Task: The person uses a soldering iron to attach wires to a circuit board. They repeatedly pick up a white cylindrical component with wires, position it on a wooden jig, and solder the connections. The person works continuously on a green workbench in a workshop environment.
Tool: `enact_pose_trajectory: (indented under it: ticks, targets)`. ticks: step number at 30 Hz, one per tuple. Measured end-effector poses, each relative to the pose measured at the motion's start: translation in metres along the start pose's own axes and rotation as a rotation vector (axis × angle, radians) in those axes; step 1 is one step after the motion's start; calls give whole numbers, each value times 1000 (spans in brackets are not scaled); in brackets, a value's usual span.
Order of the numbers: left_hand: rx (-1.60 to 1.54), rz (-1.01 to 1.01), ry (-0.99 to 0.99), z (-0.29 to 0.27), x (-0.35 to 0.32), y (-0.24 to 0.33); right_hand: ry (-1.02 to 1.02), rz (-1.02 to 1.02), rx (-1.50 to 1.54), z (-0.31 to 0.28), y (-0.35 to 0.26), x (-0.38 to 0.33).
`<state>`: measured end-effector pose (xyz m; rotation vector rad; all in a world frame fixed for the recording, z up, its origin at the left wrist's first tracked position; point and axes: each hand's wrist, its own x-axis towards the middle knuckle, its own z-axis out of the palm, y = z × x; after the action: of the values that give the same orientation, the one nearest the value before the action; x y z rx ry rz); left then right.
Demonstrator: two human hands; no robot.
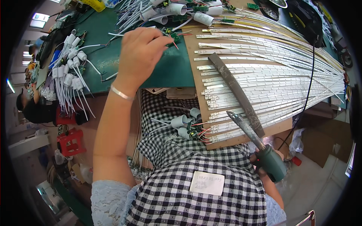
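My left hand (140, 52) reaches over the green tabletop, thumb and fingers pinched on a small green circuit board (174, 37) with red and white wires. My right hand (261, 171) is wrapped around the dark green handle of a soldering iron (273, 165), mostly hidden behind it. The iron's metal tip points up and left, over the LED strips (230, 101) fanned out on a brown board (193, 62). Across the strips lies a dark flat bar (236, 90). At the strips' near left end, several white driver housings (179, 121) with red and white wires hang against my checked apron.
White housings with cables (69, 77) hang over the table's left edge. More housings (175, 9) and loose boards lie at the back. A black cord (312, 83) runs down across the strips on the right. A red plastic stool (71, 142) stands at lower left.
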<state>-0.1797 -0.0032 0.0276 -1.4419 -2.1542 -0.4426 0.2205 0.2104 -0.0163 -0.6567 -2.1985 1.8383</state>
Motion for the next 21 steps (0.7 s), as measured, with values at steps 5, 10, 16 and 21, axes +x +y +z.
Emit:
enact_pose_trajectory:
  ticks: [5,10,16,21]
  targets:
    - [-59,114,-37,27,15,-26,40,14,28,3,0,0]
    - [-958,-704,-129,26,43,-62,55,9,173,9,-4,5]
    - [-1389,-715,-236,26,63,-121,90,-50,175,9,11,0]
    - [-1492,-628,-56,11,66,-140,81,-67,145,10,8,2]
